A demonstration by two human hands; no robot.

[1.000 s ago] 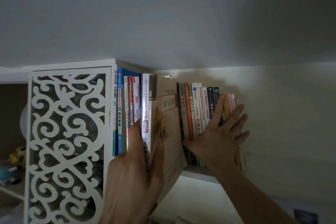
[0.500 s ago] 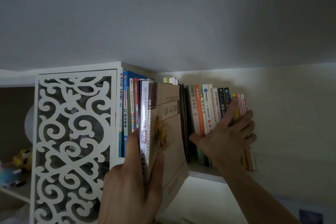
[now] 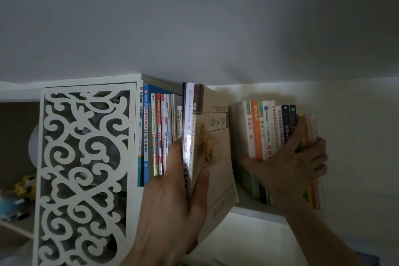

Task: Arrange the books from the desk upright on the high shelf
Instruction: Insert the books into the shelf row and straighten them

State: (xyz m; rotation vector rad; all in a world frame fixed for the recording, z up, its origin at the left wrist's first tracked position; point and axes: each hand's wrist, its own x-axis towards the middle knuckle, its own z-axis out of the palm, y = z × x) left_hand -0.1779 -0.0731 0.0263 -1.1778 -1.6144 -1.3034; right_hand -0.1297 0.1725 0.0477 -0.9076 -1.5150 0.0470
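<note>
Raised higher than before: beige paperback bundle [image 3: 212,149] clamped in left hand [image 3: 172,205]; right hand [image 3: 289,170] splayed, bracing upright colourful books [image 3: 267,129] beside white fretwork panel [image 3: 84,170].

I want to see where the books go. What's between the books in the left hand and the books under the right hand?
In the head view, only an open gap of bare shelf separates the held books from the right-hand row.
</note>
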